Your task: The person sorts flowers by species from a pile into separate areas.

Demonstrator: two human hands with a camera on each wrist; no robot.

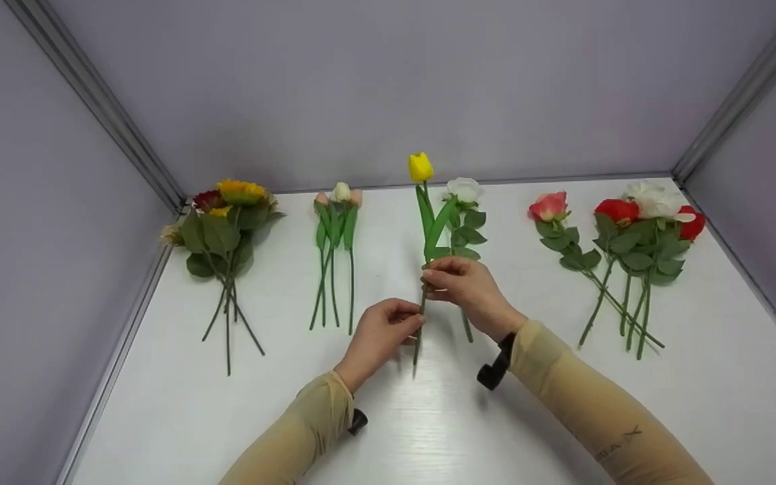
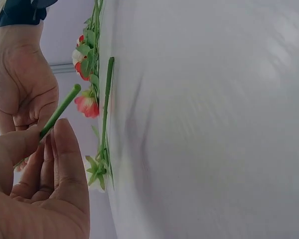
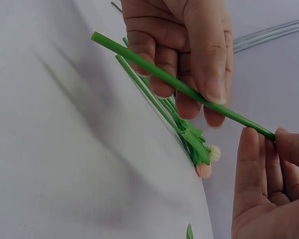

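Evidently both grips are closed on the yellow tulip (image 1: 428,246), held above the table (image 1: 388,431): the left hand (image 1: 378,331) pinches its lower stem between thumb and fingers, while the right hand (image 1: 473,289) pinches higher, just below the leaves. Near it lies a partly hidden white flower (image 1: 471,235), probably a rose; pink and white tulips (image 1: 336,230) lie farther left.

Left of frame: yellow and dark-red flowers (image 1: 226,232). Left of centre: pink and white tulips (image 1: 336,225). Right of centre: white rose (image 1: 464,190). Far right: pink rose (image 1: 550,207), red and white roses (image 1: 647,232). Top: grey wall (image 1: 388,81).
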